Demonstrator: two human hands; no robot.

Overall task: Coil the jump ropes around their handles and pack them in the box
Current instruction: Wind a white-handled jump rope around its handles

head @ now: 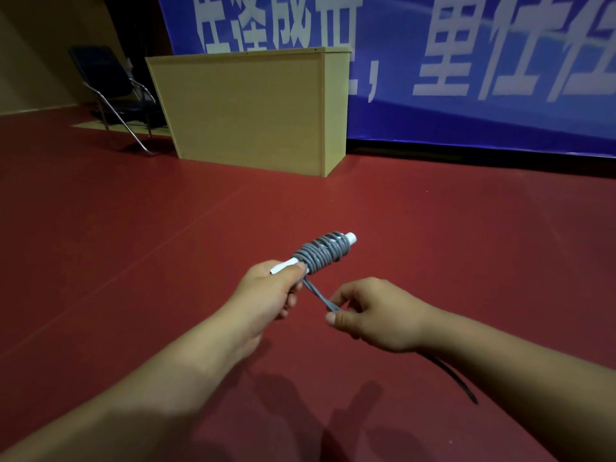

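A grey jump rope (320,253) is wound in many turns around its white handles (350,238), held out over the red floor at mid-frame. My left hand (270,291) grips the near end of the handles, thumb on top. A short doubled stretch of loose rope (321,298) runs from the coil down to my right hand (373,311), which pinches it between thumb and fingers. No packing box for the ropes is in view.
A tall yellow wooden cabinet (253,111) stands on the red floor (133,245) ahead. A dark folding chair (110,91) sits to its left, a blue banner (483,61) behind. A dark strap (456,378) lies under my right forearm.
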